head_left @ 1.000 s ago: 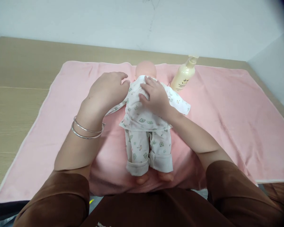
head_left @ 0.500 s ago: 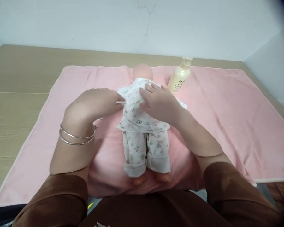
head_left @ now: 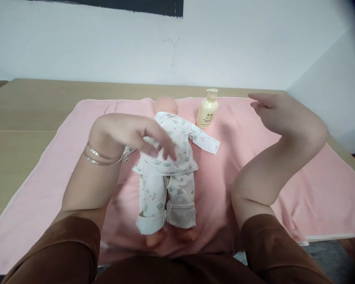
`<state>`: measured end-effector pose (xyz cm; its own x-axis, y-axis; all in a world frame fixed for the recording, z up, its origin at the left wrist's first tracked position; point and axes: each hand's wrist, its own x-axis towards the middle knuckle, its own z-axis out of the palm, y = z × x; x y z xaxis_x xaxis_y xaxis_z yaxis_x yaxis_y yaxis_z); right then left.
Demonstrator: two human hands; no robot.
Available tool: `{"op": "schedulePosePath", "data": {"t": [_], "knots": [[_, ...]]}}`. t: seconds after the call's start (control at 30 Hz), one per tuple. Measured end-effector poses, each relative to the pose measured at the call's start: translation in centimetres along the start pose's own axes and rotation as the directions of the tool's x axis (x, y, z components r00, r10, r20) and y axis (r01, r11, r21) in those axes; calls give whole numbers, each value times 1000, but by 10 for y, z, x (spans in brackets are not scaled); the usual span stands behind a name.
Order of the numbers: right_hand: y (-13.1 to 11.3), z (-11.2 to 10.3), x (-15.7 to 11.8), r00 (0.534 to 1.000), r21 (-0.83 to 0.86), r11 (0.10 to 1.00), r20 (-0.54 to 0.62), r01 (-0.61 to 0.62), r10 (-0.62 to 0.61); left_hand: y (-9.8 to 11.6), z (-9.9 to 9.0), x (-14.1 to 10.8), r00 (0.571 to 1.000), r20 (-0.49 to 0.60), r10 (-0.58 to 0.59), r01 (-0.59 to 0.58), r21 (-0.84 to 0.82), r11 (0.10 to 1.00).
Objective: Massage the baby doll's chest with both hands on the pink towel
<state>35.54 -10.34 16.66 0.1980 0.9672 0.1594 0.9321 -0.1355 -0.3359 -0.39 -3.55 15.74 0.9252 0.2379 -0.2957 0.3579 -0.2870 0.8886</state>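
Observation:
A baby doll (head_left: 177, 167) in a white patterned top and trousers lies on the pink blanket (head_left: 215, 213), its bald head away from me and its feet towards me. It looks face down. Over the doll's back hovers my left hand (head_left: 136, 132), open, fingers loosely bent and holding nothing; whether a fingertip touches the cloth I cannot tell. My right hand (head_left: 272, 112) is raised above the blanket's right side, empty, with the fingers stretched out to the left. Between that hand and the doll's head stands a cream pump bottle (head_left: 207, 112), upright and untouched.
Under the blanket is a wooden table (head_left: 20, 114), its bare surface showing at the left and along the back. A white wall (head_left: 225, 51) rises behind it, with a dark panel (head_left: 136, 6) at the top. The table's near edge is close to my body.
My right hand has lifted off the doll's back and swung out to the right. My left hand has moved from the doll's side to over its back. The camera view has tilted up.

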Motion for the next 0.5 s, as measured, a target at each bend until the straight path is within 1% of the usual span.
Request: {"op": "schedulePosePath", "data": {"t": [0.03,0.07,0.1,0.13,0.17,0.23,0.27,0.3,0.33,0.37,0.43,0.5], "knots": [[0,0,3,1000,19,1000,-6,-22,22,-1,-9,16,994,-102,31,-41,-100,994],[-1,1,6,999,43,998,6,-47,47,-2,-17,33,960,-273,60,-123,-221,968],[-3,4,10,997,75,995,25,-68,67,-3,-26,51,893,-444,76,-244,-336,910],[-7,7,15,998,113,992,31,-58,55,-4,-34,70,835,-548,45,-332,-438,835],[-11,12,21,999,144,989,40,-33,28,-5,-42,88,799,-601,-32,-373,-536,758],[-19,26,36,997,178,983,61,44,-56,-7,-55,123,698,-674,-242,-432,-665,608],[-23,34,44,992,185,978,64,98,-112,-7,-59,138,651,-683,-332,-465,-704,536],[-27,43,53,984,190,969,53,159,-172,-7,-63,151,616,-683,-394,-500,-725,474],[-31,52,62,973,197,955,23,222,-231,-8,-65,162,597,-670,-442,-526,-742,415],[-35,62,70,959,204,938,-16,279,-282,-8,-67,171,594,-652,-470,-547,-757,358],[-43,81,85,936,211,912,-86,352,-341,-7,-67,182,616,-619,-487,-577,-776,256],[-48,97,95,932,205,909,-90,363,-352,-5,-66,188,639,-603,-478,-606,-777,170]]}}
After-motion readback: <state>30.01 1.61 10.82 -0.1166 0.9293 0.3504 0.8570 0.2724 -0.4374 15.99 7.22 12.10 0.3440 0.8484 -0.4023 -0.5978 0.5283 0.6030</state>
